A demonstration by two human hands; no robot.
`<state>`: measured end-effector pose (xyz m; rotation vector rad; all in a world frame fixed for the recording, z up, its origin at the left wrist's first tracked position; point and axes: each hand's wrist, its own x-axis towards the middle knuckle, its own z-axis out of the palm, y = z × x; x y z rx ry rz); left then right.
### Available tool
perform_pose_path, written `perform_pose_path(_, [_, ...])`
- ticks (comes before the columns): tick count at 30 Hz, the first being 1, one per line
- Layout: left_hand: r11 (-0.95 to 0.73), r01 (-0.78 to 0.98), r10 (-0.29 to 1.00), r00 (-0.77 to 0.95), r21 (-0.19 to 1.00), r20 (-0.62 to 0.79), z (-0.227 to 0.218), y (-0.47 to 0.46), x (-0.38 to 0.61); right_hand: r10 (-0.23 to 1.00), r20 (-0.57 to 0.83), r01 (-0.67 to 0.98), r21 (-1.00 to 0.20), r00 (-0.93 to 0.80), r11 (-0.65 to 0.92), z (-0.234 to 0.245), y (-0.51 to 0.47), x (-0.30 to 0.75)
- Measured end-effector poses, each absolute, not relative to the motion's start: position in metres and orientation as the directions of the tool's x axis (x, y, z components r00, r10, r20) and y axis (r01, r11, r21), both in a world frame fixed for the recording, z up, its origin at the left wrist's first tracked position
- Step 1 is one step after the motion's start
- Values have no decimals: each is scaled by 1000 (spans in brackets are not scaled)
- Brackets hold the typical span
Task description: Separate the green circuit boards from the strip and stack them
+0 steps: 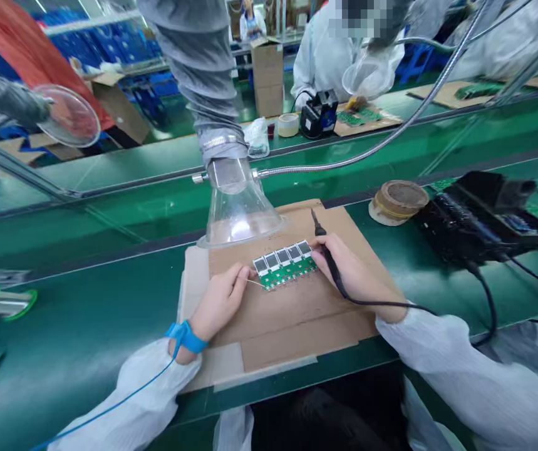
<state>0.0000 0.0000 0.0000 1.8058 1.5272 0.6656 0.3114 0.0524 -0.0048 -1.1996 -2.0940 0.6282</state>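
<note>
A green circuit board (287, 273) with a row of several grey-and-white screens lies on a cardboard sheet. My left hand (222, 294), with a blue wrist strap (186, 338), is closed at the board's left end. From its pinched fingers a thin solder wire (256, 284) reaches the board's lower left corner. In my right hand (348, 269) is a black soldering iron (329, 257), its tip pointing up and away from the board. The fingers of that hand also touch the board's right end.
A clear fume hood (243, 216) hangs just behind the board. Cardboard (292, 351) covers the bench under my hands. A solder spool (3, 302) stands left; a round tape roll (396, 202) and a black device (480, 219) with cables sit right. A person (325, 56) works opposite.
</note>
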Motion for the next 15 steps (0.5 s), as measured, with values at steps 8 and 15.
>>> perform_pose_path(8, [-86, 583, 976, 214, 808, -50, -5, -33, 13, 808, 421, 439, -685, -411, 581, -27, 112, 290])
perform_pose_path(15, [-197, 626, 949, 314, 754, -12, 1, -25, 15, 750, 420, 317, -719, -511, 619, -29, 136, 267])
